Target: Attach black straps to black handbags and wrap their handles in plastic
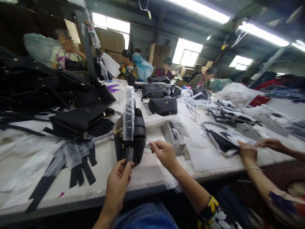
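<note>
A black handbag (140, 136) stands on end in front of me on the white-covered table. Its strap (129, 117) runs up over the bag and is wrapped in clear plastic film. My left hand (119, 178) pinches the lower, film-covered end of that strap at the near side of the bag. Just right of the bag is my right hand (165, 156), with thumb and fingers pressed together; something small and whitish may be between the fingertips, but I cannot make it out. Beside this hand sits a grey tape dispenser (175, 138).
Black handbags (78, 119) pile up at the left, near film-wrapped black straps (82, 165). More bags (163, 106) lie further back. At the right, a co-worker's hands (249, 152) touch a plastic-wrapped black item (220, 140). Several people sit across the table.
</note>
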The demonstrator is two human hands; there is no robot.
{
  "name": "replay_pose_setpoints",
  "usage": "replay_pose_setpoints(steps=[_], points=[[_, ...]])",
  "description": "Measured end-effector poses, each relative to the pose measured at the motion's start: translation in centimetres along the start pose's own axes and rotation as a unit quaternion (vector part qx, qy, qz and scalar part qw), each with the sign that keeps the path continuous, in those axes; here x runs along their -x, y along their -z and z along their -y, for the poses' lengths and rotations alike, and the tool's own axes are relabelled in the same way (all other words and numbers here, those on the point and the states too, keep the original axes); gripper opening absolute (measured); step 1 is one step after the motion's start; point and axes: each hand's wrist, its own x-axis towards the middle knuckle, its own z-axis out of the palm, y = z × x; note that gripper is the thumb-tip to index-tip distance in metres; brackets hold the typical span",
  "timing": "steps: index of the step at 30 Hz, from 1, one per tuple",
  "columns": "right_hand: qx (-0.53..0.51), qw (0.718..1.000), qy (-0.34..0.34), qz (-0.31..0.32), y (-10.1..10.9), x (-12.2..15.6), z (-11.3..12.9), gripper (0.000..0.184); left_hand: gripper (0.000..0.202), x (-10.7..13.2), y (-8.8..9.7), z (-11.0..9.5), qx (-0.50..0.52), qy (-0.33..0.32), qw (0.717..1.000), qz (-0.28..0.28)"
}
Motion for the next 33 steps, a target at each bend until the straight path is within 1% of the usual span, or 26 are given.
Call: replay_pose_setpoints(steps=[1,2,4,5,7,9,12,14,17,21,24,26,30,32,33], points=[[0.029,0.998,-0.008,-0.047,2.2,-0.3,-1.2,0.027,0.046,-0.1,0.3,0.2,-0.016,-0.008,1.0,-0.003],[0.046,0.995,-0.022,-0.085,4.3,-0.7,-2.5,0.027,0.046,-0.1,0.6,0.4,-0.034,-0.02,0.999,-0.003],[0.068,0.985,-0.06,-0.144,8.0,-1.5,-5.1,0.03,0.046,-0.2,1.1,0.4,-0.076,-0.047,0.996,-0.008],[0.073,0.981,-0.082,-0.16,9.3,-1.8,-6.4,0.029,0.046,-0.3,1.3,0.4,-0.097,-0.059,0.993,-0.014],[0.068,0.976,-0.126,-0.163,10.8,-2.4,-8.5,0.024,0.047,-0.3,1.6,0.1,-0.127,-0.072,0.989,-0.029],[0.042,0.976,-0.162,-0.142,10.9,-2.8,-10.0,0.026,0.048,-0.3,1.8,-0.1,-0.142,-0.077,0.986,-0.038],[-0.018,0.973,-0.2,-0.116,10.3,-3.2,-10.8,0.034,0.05,-0.3,1.8,0.0,-0.148,-0.076,0.986,-0.032],[-0.062,0.968,-0.216,-0.115,10.2,-3.3,-10.6,0.039,0.05,-0.3,1.9,0.2,-0.146,-0.071,0.986,-0.027],[-0.121,0.961,-0.22,-0.12,10.8,-3.0,-9.5,0.037,0.05,-0.3,1.9,0.3,-0.137,-0.061,0.988,-0.027],[-0.176,0.951,-0.213,-0.138,12.1,-1.1,-7.5,0.033,0.052,-0.3,2.0,0.5,-0.127,-0.041,0.991,-0.027],[-0.206,0.939,-0.239,-0.139,12.2,1.0,-7.1,0.035,0.051,-0.3,2.1,0.8,-0.124,-0.032,0.991,-0.023],[-0.221,0.928,-0.27,-0.134,11.8,2.3,-7.7,0.039,0.051,-0.3,2.2,0.9,-0.119,-0.027,0.992,-0.023],[-0.223,0.91,-0.319,-0.143,10.8,4.0,-10.0,0.045,0.05,-0.2,2.3,0.9,-0.102,-0.011,0.995,-0.022],[-0.215,0.909,-0.324,-0.15,10.4,4.6,-10.4,0.046,0.052,-0.1,2.1,0.8,-0.088,-0.004,0.996,-0.028],[-0.213,0.91,-0.322,-0.149,10.2,4.8,-10.1,0.046,0.053,0.0,2.0,0.7,-0.081,-0.003,0.996,-0.03]])
